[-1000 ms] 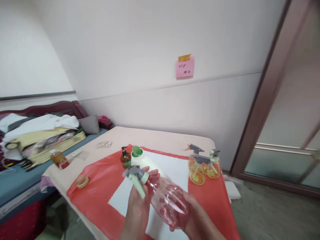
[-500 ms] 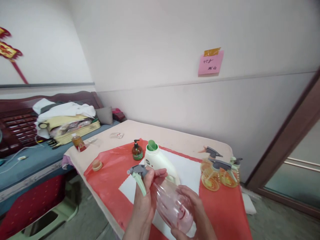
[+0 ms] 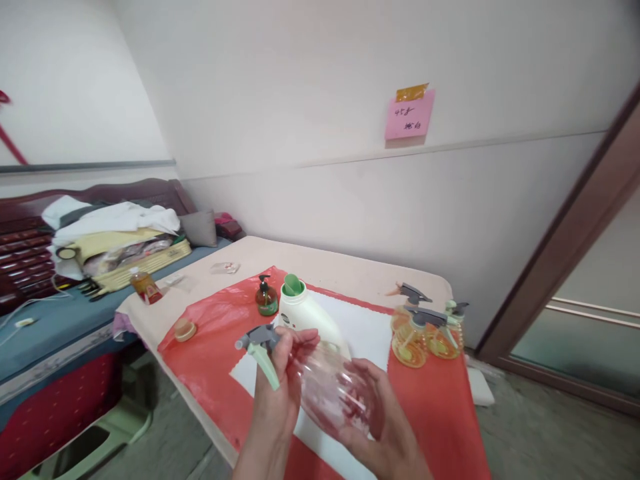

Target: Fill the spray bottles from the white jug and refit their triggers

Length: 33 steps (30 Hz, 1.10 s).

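My left hand (image 3: 280, 381) curls partly closed around the neck of a translucent pink plastic spray bottle (image 3: 327, 393); my right hand (image 3: 387, 423), fingers bent, cups its smooth, rounded base. The bottle tilts above the counter (image 3: 320, 258), before a pale, curved detergent jug (image 3: 311, 317) and wrinkled red plastic sheeting (image 3: 213, 327).
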Available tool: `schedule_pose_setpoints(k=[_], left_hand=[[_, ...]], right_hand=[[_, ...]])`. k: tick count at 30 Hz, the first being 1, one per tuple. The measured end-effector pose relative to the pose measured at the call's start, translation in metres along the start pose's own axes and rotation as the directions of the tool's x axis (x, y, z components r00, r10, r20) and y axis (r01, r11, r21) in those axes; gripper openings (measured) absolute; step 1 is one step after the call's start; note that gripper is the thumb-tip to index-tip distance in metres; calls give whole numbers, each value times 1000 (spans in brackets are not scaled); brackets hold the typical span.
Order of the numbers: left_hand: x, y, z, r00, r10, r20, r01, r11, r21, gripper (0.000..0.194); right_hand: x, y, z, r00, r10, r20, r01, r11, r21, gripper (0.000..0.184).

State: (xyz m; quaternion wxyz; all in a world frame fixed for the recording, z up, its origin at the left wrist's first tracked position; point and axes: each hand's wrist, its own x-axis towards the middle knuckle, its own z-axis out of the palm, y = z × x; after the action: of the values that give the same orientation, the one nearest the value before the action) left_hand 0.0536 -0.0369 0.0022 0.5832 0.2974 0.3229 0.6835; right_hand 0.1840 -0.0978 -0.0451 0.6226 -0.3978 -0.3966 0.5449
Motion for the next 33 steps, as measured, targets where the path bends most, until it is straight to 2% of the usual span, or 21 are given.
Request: schedule_pose_setpoints(k=[1, 2, 3, 5, 6, 8, 9, 10, 11, 13, 14, 15, 16, 18, 20, 23, 27, 30, 33], left_hand=[[1, -1, 0, 999, -23, -28, 22, 999, -26, 25], [2, -2, 0, 998, -34, -50, 32, 999, -43, 25], [3, -3, 0, 997, -28, -66, 25, 999, -49, 25], [3, -3, -1, 997, 22, -79, -24, 999, -32, 24], [3, -3, -1, 996, 48, -72, -49, 999, -13, 23], [2, -3, -1, 997, 71, -36, -70, 997, 35, 23], [1, -3, -2, 997, 75, -22, -73, 996, 57, 23], [1, -3, -2, 997, 78, -16, -77, 995, 68, 23], [1, -3, -2, 996, 81, -23, -80, 995, 62, 23], [3, -2, -2, 996, 64, -69, -64, 998, 0, 24], [4, -1, -2, 995, 32, -98, -37, 998, -49, 24], [6, 0, -2, 993, -11, -121, -2, 995, -104, 25], [8, 2, -3, 989, -51, -139, 29, 987, -156, 26], [14, 7, -6, 982, -81, -169, 39, 971, -237, 27], [22, 15, -11, 976, -50, -211, -14, 957, -290, 26], [33, 29, -24, 956, 9, -292, -114, 932, -344, 27], [44, 42, -42, 918, 50, -393, -205, 910, -361, 30], [45, 41, -47, 914, 54, -403, -203, 919, -338, 33], [43, 33, -44, 931, 36, -362, -158, 937, -312, 35]], right_hand=[[-1, 1, 1, 996, -87, -30, 85, 994, -61, 79], [0, 1, 1, 995, -91, -43, 89, 995, -53, 81], [1, 3, 1, 999, -27, -38, 28, 1000, 10, 82], [4, 6, 0, 978, 205, 38, -208, 958, 196, 79], [6, 7, -1, 934, 337, 117, -357, 894, 273, 76], [10, 12, -3, 805, 519, 288, -592, 733, 334, 79], [11, 14, -4, 766, 550, 333, -642, 684, 347, 79], [12, 16, -5, 762, 548, 346, -647, 666, 371, 76], [12, 18, -5, 805, 500, 319, -593, 698, 401, 75], [12, 21, -3, 942, 293, 163, -335, 845, 416, 79], [12, 21, -3, 981, 171, 92, -194, 900, 390, 82], [12, 21, -2, 997, 68, 44, -79, 934, 347, 84], [13, 20, -2, 1000, -3, 10, 0, 956, 292, 83], [13, 14, -5, 998, -40, -38, 47, 979, 197, 74], [14, 7, -10, 999, 5, -44, 3, 981, 192, 71], [17, 0, -21, 995, 100, 7, -97, 945, 312, 70], [29, 5, -35, 993, 111, -41, -87, 921, 379, 64], [35, -2, -37, 992, 72, -105, -34, 944, 327, 67], [37, -28, -25, 991, -7, -136, 38, 973, 227, 68]])
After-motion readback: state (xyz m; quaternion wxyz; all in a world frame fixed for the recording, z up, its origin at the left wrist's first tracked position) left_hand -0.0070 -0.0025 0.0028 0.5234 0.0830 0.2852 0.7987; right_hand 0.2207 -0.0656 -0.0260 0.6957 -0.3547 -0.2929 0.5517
